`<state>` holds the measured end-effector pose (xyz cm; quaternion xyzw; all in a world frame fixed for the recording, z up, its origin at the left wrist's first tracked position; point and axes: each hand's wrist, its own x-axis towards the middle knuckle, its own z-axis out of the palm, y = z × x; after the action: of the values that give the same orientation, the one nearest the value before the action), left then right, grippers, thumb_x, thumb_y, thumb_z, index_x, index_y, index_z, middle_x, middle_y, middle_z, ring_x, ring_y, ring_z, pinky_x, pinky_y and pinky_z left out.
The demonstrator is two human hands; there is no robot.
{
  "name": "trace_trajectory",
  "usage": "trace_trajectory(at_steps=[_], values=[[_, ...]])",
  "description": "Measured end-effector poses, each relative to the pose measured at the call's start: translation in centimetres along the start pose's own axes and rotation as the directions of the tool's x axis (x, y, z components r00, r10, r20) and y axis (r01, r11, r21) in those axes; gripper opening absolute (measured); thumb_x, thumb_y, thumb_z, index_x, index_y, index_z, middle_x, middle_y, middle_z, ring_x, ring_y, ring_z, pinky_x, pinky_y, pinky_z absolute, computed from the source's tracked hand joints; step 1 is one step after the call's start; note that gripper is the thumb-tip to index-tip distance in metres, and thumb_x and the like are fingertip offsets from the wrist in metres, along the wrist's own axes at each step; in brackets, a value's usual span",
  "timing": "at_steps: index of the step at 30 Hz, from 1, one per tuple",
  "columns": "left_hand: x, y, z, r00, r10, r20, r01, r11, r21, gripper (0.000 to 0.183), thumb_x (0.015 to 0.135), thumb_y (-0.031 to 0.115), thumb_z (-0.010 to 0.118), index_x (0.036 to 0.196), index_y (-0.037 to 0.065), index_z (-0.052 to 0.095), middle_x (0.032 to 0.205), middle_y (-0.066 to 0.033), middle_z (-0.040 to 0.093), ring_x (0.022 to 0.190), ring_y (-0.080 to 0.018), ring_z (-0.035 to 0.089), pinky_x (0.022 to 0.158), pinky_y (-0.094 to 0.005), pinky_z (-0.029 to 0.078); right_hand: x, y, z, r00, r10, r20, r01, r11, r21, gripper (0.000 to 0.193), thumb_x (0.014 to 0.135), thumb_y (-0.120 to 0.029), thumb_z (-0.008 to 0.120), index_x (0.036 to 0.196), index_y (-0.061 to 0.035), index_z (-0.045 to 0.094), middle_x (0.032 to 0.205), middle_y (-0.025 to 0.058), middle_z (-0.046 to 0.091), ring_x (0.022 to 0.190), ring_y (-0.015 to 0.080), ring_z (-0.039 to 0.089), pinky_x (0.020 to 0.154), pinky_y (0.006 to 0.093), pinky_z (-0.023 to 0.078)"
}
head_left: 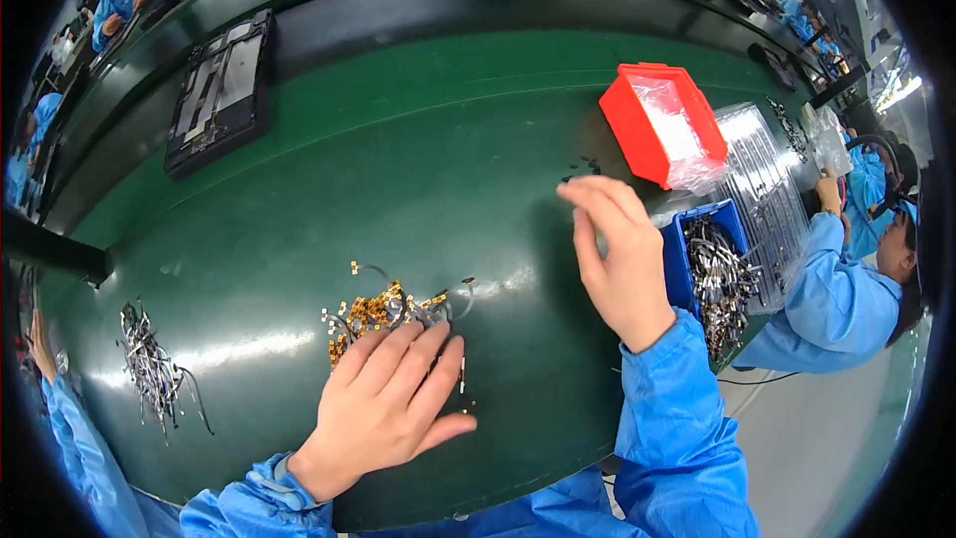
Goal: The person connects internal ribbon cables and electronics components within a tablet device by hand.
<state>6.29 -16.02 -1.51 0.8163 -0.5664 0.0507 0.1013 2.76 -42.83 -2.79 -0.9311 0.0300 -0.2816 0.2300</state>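
My left hand (390, 399) lies palm down with its fingers spread over a pile of small cables (370, 311) with gold-orange ends and dark leads. The fingers cover the near part of that pile, so what lies under them is hidden. Farther right, my right hand (625, 254) hovers over the green table, its index finger and thumb apart and no held thing showing. Its fingertips are close to a few tiny black pieces (588, 167) scattered on the tabletop.
A red bin (619, 130) lined with clear plastic stands at the right. Nearer is a blue bin (679, 264) full of thin cables, beside clear plastic trays (762, 179). Another cable bundle (149, 364) lies left. A black device casing (221, 90) rests far left. Co-workers sit on both sides.
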Motion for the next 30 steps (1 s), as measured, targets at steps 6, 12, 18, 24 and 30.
trace_trajectory(at_steps=[6,12,18,24,30], values=[[0.3,-0.1,1.9,1.0,-0.013,0.015,0.013,0.999,-0.043,0.063,0.086,0.056,0.058,0.126,0.008,0.06,0.133,-0.0095,0.057,0.119,-0.0265,0.054,0.099,-0.0416,0.042,-1.7,1.4,0.7,0.978,0.116,0.176,-0.085,0.981,-0.173,0.036,0.09,0.001,0.056,0.125,0.0057,0.056,0.134,0.0222,0.053,0.126,0.0376,0.051,0.105,0.0418,0.044],[0.1,-0.4,2.0,0.997,0.083,0.003,-0.082,0.994,-0.075,0.059,0.089,0.056,0.055,0.125,0.01,0.061,0.133,-0.0078,0.058,0.126,-0.0239,0.05,0.103,-0.0391,0.041,-1.8,0.9,0.7,0.976,0.021,0.217,0.014,0.987,-0.161,0.033,0.086,0.004,0.059,0.119,-0.0001,0.063,0.128,0.0177,0.059,0.124,0.0348,0.054,0.106,0.0432,0.043],[0.0,-0.5,2.4,0.997,0.078,-0.016,-0.079,0.993,-0.09,0.059,0.09,0.057,0.05,0.124,0.01,0.062,0.13,-0.0083,0.06,0.12,-0.0243,0.053,0.1,-0.0393,0.042,-1.9,0.1,0.3,0.965,0.019,0.26,-0.022,1.0,0.01,0.033,0.082,0.006,0.062,0.114,-0.0019,0.066,0.119,0.0148,0.064,0.118,0.0341,0.057,0.101,0.0444,0.045],[-0.2,-0.4,2.8,0.997,0.069,-0.047,-0.07,0.997,-0.034,0.063,0.091,0.061,0.044,0.124,0.01,0.062,0.129,-0.0083,0.061,0.116,-0.0259,0.055,0.099,-0.0412,0.042,-1.2,-0.6,-0.9,0.99,0.081,0.116,-0.089,0.994,0.065,0.032,0.079,0.015,0.058,0.103,-0.0021,0.07,0.105,0.0146,0.068,0.095,0.0291,0.068,0.082,0.0316,0.054],[0.1,-0.5,2.2,0.995,0.094,0.023,-0.093,0.995,-0.028,0.056,0.092,0.056,0.049,0.123,0.011,0.062,0.128,-0.0059,0.062,0.119,-0.0227,0.054,0.099,-0.0372,0.042,-1.8,0.0,0.0,0.99,0.126,0.068,-0.132,0.987,0.091,0.022,0.08,0.009,0.065,0.099,-0.001,0.069,0.095,0.0143,0.067,0.087,0.0299,0.066,0.075,0.0335,0.053]])
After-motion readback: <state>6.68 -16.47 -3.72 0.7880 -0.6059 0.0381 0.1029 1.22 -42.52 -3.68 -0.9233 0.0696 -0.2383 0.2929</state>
